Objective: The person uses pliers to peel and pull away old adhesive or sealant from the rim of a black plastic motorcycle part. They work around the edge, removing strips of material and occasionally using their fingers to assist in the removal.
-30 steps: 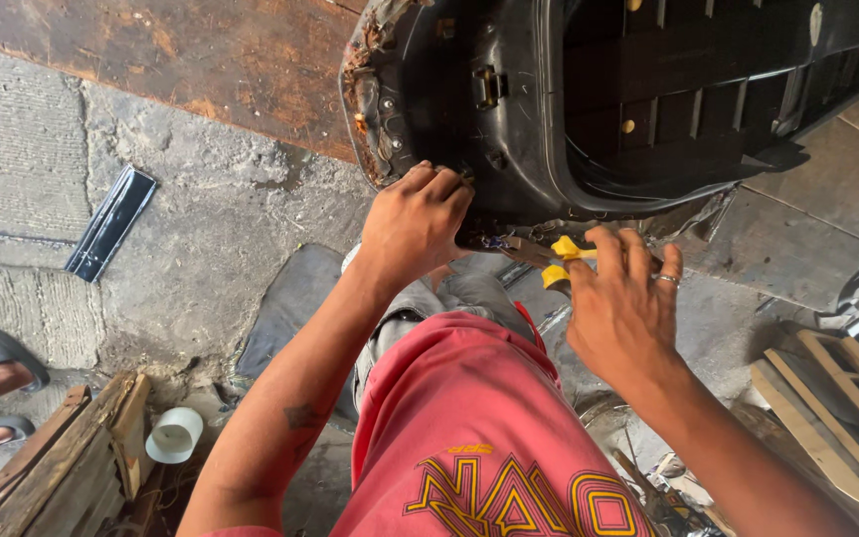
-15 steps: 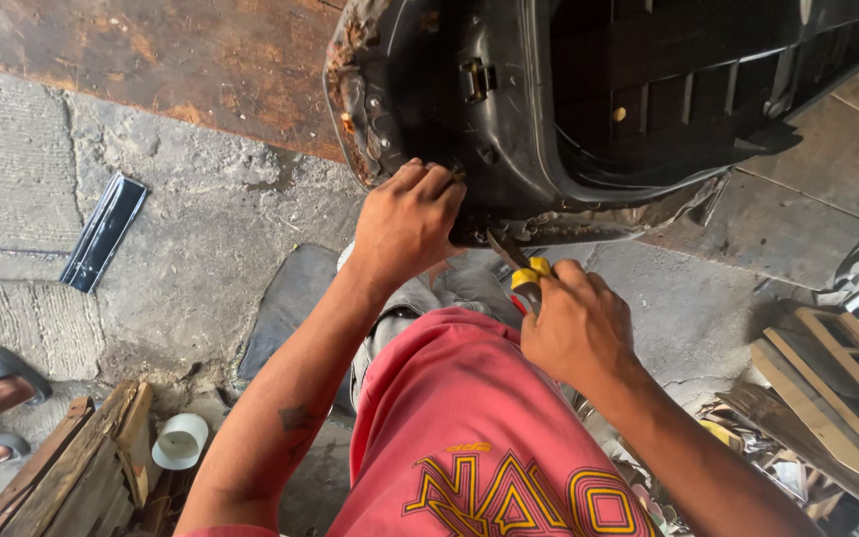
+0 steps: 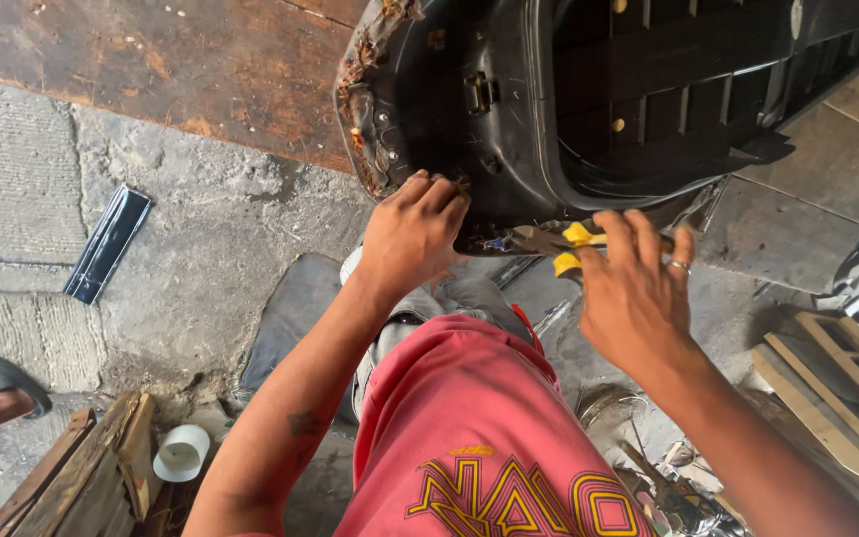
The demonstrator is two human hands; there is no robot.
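The left hand (image 3: 412,234) is pinching the torn lower edge of the black seat base (image 3: 509,109) at twelve o'clock, a stiff, bulky shell best gripped by its rim, while the right hand (image 3: 638,298) is clamping yellow-handled pliers (image 3: 561,242) at two o'clock.

Your left hand (image 3: 412,234) reached forward with its fingers curled over, knuckles up. Your right hand (image 3: 633,293) stretched out beside it, fingers loosely bent, both forearms angling inward.

Yellow-handled pliers (image 3: 571,249) (black seat base (image 3: 589,109))
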